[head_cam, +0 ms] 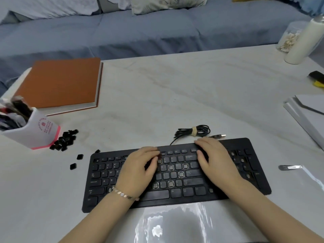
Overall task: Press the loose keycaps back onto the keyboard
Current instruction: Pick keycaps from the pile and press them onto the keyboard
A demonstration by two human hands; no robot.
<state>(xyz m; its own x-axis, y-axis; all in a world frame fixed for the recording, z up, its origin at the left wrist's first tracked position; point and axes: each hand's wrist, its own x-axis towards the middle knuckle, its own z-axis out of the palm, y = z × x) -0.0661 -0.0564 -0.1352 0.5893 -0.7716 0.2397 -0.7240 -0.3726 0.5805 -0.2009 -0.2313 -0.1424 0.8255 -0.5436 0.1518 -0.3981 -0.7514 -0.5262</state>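
A black keyboard (175,193) lies near the table's front edge, with several bare switch sockets among its keys. My left hand (140,171) is over its middle with the fingers curled. Thumb and forefinger pinch a small dark keycap (159,156) at the number row. My right hand (213,160) rests on the upper right part of the keyboard, its fingertips reaching the top edge. A pile of loose black keycaps (64,140) lies to the left of the keyboard. Two single keycaps (80,156) (73,166) lie nearer to it.
A white pen cup (36,134) stands beside the keycap pile, and an orange book (61,85) lies behind it. The coiled cable (192,131) lies behind the keyboard. A metal clip (289,167), grey folders (305,118), a white bottle (305,41) and a jar (287,41) are at the right.
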